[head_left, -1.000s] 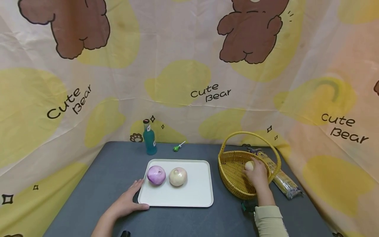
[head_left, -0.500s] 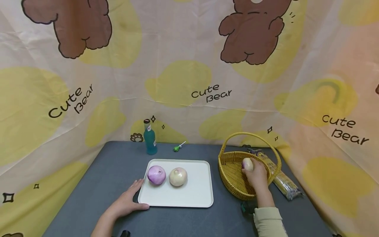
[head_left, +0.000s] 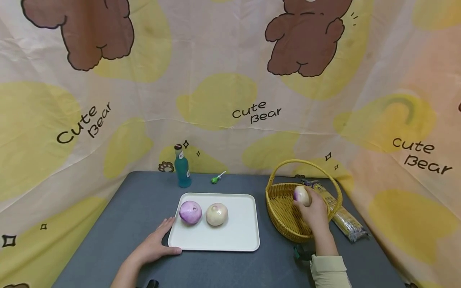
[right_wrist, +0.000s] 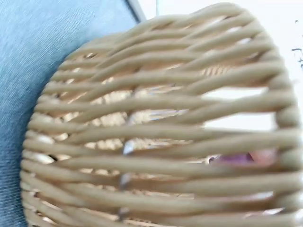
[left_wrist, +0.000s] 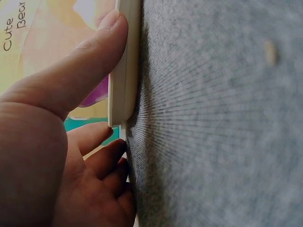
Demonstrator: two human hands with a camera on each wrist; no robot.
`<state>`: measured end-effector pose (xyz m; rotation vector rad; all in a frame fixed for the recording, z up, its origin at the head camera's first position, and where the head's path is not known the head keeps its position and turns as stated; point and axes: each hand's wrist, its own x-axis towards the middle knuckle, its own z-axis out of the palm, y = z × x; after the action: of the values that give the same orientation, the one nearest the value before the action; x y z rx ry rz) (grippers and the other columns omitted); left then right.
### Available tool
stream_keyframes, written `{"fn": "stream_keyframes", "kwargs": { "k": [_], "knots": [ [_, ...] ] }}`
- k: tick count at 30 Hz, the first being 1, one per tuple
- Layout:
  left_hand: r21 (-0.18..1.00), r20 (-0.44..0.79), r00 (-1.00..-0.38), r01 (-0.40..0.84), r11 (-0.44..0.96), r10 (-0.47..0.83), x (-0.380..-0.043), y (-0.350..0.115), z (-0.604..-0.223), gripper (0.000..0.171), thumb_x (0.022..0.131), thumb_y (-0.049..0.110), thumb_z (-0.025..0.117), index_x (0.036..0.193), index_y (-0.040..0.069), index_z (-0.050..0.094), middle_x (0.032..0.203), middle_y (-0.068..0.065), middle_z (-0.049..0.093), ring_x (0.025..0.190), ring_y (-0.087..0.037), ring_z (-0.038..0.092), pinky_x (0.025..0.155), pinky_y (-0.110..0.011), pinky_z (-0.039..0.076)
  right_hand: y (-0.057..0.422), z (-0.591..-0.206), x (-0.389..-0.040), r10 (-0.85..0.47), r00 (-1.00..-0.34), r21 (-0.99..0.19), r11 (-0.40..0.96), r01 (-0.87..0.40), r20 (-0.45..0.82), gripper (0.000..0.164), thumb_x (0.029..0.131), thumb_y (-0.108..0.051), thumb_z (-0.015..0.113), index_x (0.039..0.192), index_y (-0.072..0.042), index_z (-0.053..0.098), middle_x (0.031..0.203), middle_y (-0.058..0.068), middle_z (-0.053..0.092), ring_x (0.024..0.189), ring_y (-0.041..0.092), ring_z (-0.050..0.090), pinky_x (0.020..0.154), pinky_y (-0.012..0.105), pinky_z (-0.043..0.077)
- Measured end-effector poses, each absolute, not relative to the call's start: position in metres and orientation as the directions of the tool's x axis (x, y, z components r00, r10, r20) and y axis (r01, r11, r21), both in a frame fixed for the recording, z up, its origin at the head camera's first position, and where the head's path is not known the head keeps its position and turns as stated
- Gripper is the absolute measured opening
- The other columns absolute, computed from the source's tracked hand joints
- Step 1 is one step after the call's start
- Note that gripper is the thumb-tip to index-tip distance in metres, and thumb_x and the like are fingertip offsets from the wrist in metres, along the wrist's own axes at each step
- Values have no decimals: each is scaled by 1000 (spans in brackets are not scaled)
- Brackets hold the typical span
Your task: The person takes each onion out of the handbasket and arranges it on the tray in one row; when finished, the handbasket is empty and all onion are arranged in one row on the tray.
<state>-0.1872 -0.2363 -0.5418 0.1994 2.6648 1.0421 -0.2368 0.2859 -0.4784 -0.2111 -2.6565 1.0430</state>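
Observation:
My right hand (head_left: 317,212) grips an onion (head_left: 301,195), pale with a purple patch, just over the yellow wicker basket (head_left: 284,224) and beneath its arched handle. In the right wrist view the basket's woven wall (right_wrist: 156,123) fills most of the picture; a bit of purple shows through its gaps. My left hand (head_left: 153,246) is spread at the left end of a white tray (head_left: 237,236), thumb at the near corner and fingertips along the side. The left wrist view has the thumb (left_wrist: 90,56) against the tray rim (left_wrist: 125,71). On the tray sit a purple onion (head_left: 190,212) and a whitish onion (head_left: 217,214).
A teal bottle (head_left: 182,168) stands at the back left, with a green lollipop (head_left: 216,179) to its right. A long yellow packet (head_left: 345,220) lies right of the basket. A dark green object (head_left: 300,253) is partly hidden near my right sleeve.
My right hand has lifted the onion slightly within the basket and turned it, so its purple side shows. The left hand and tray have stayed put.

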Motion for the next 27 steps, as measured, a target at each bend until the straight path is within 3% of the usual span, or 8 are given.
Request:
{"fn": "stream_keyframes", "kwargs": {
  "k": [19,27],
  "knots": [
    [683,-201,-953,30,730,228,-189,-237,-542,115,72,50,87,160,5,27,165,-22,25,153,-47,13,115,-71,20,254,-456,-218,201,-924,-710,698,-99,327,66,88,-22,80,146,-8,51,147,23,49,133,45,47,99,62,45],
    [674,-204,-952,33,738,228,-189,-237,-544,116,73,51,87,160,6,26,165,-21,25,153,-47,12,115,-71,21,243,-455,-216,175,-939,-744,659,-110,294,66,88,-20,80,147,-9,51,147,20,49,131,40,50,96,55,53]
  ]
}}
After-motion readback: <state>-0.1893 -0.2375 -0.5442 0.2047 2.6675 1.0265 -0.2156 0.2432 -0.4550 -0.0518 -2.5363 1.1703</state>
